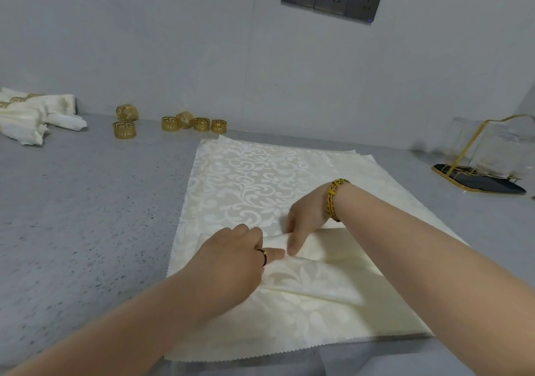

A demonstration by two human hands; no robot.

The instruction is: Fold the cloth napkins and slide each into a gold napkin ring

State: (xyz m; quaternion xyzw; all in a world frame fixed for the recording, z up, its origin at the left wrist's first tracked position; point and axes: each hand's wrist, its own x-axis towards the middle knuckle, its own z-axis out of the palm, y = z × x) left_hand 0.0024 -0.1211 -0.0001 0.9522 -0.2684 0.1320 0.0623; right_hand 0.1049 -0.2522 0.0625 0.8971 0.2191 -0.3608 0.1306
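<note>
Both hands on the top napkin (304, 277) near the worktop's (72, 202) front edge: left hand (231, 257) pinched its fold, right hand (304, 222) curled over it. Fold ran left-right; gold rings (185, 122) sat far off at the back edge.

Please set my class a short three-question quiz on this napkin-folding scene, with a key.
1. True or false: the left hand and right hand both touch the top napkin.
2. How many loose gold rings sit near the wall?
3. Where do the finished ringed napkins lie? A far left; B far right; C near edge.
Key: 1 true; 2 six; 3 A.
</note>
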